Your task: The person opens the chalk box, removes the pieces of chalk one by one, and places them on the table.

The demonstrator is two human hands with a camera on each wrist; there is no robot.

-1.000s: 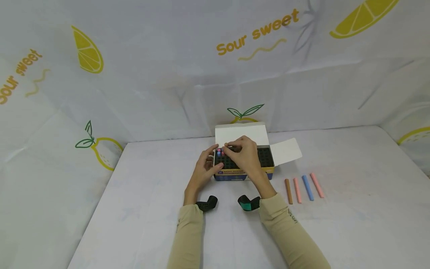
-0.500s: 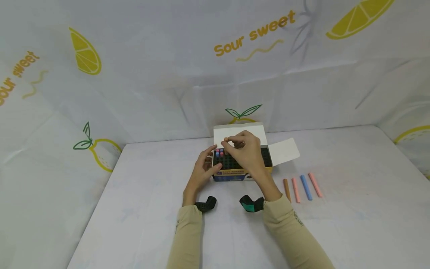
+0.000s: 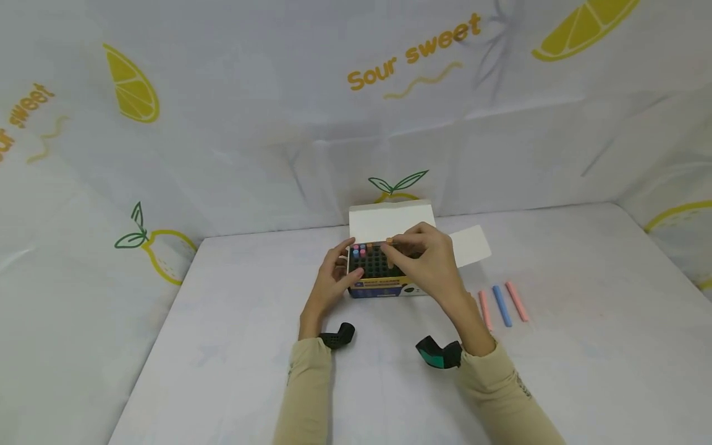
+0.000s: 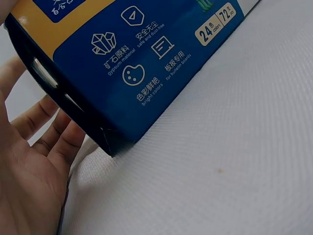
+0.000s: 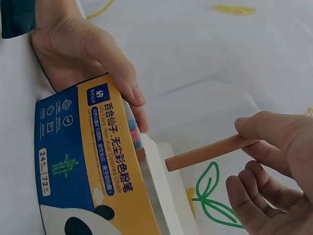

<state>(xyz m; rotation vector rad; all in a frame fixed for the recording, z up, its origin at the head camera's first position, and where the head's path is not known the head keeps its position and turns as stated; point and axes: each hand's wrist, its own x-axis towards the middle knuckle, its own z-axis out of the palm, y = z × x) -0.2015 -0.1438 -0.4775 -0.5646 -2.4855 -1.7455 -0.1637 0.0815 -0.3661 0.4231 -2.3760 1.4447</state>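
Note:
In the head view a blue and yellow chalk box (image 3: 378, 283) stands with its lid raised, showing a black grid of holes. My left hand (image 3: 329, 281) holds its left end, thumb over the front top edge and fingers along the side. Several pink and blue chalk sticks (image 3: 359, 250) stand at the grid's left, with an orange-brown stick (image 3: 369, 246) beside them. My right hand (image 3: 425, 256) pinches another orange-brown chalk stick (image 5: 210, 152) between thumb and forefinger, upright over the grid. In the right wrist view its lower end hangs free near the box opening.
To the right of the box, a pink chalk stick (image 3: 485, 310), a blue stick (image 3: 502, 306) and another pink stick (image 3: 517, 301) lie on the white table (image 3: 239, 346). A white side flap (image 3: 471, 244) sticks out right. A printed cloth (image 3: 267, 123) hangs behind.
My right hand has shifted right along the box. An orange-brown stick shows in the grid where that hand was. The brown stick seen on the table before is out of sight near my forearm.

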